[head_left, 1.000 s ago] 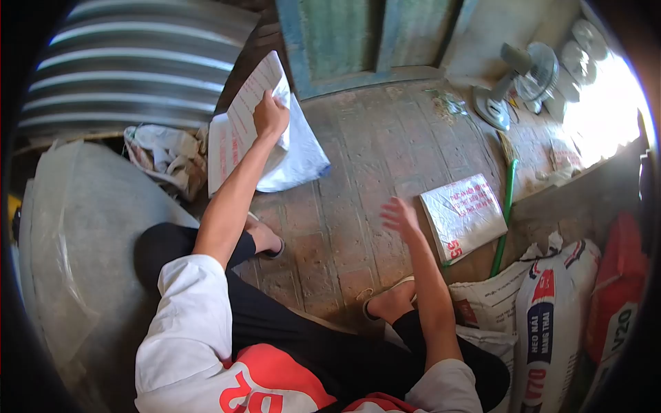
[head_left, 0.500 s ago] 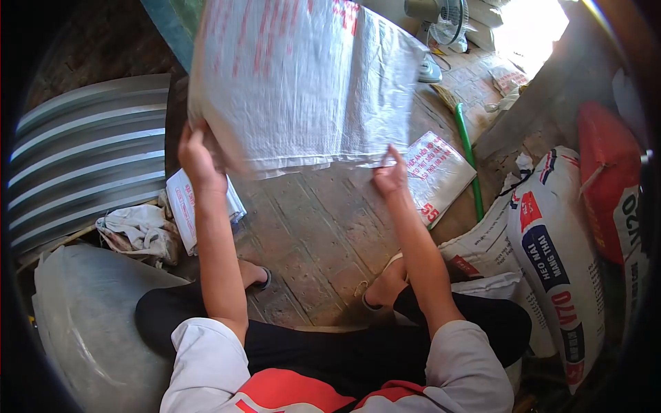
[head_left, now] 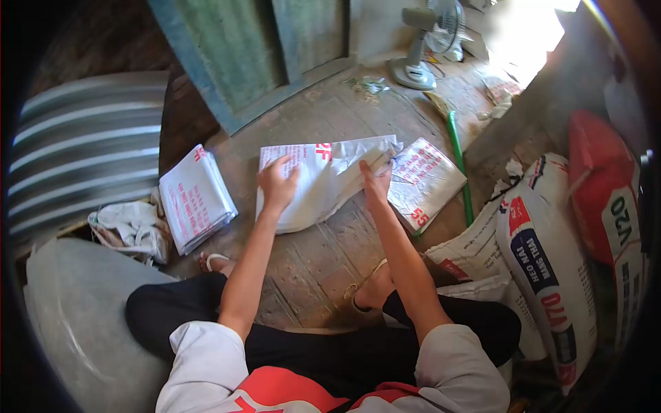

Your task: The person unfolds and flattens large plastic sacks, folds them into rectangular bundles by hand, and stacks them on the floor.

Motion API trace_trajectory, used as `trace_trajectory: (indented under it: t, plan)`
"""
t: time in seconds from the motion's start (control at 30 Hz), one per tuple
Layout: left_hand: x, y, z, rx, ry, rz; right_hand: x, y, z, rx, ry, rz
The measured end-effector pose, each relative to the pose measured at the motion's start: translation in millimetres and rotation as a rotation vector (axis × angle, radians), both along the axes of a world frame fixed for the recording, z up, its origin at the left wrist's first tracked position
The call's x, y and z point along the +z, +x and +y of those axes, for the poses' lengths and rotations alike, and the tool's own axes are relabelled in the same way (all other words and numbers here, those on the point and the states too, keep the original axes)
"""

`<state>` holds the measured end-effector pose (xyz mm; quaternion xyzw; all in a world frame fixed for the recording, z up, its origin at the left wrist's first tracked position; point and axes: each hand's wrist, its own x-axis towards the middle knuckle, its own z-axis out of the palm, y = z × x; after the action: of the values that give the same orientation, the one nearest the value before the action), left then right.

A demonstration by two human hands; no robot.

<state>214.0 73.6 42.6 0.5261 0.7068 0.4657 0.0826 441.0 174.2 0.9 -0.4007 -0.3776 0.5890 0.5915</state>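
A white woven sack with red print [head_left: 317, 186] lies folded on the brick floor between my hands, its right end loose and crinkled. My left hand [head_left: 277, 186] rests on the sack's left part, fingers apart. At the right end, my right hand [head_left: 376, 184] grips the sack, thumb on top and the other fingers partly hidden. A stack of folded printed sacks [head_left: 196, 199] sits to the left. Another folded sack marked 55 [head_left: 427, 182] lies just right of my right hand.
Full feed bags [head_left: 551, 268] stand at my right, beside a red bag [head_left: 600, 186]. A green-handled broom [head_left: 456, 158] and a fan [head_left: 413, 72] are farther back. Corrugated sheet metal [head_left: 89, 151], a crumpled cloth [head_left: 134, 227] and a greenish door [head_left: 255, 62] are also around.
The sack came down from a raised, spread position to the floor and is now folded smaller. My left hand moved right, onto its surface; my right hand shifted slightly left.
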Motion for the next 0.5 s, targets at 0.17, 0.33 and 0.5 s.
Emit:
trace_trajectory:
  t: [0.17, 0.33, 0.5]
  plan:
    - [79.5, 54.8, -6.8, -0.263, -0.064, -0.328, 41.2, -45.2, -41.1, 0.433, 0.287, -0.089]
    - [54.2, 31.7, -8.2, -0.149, -0.030, -0.386, 46.4, -54.3, -59.0, 0.668, 0.171, -0.275]
    - [39.7, 22.3, -18.1, -0.160, -0.159, -0.482, 16.1, -53.5, -52.2, 0.708, 0.081, -0.144]
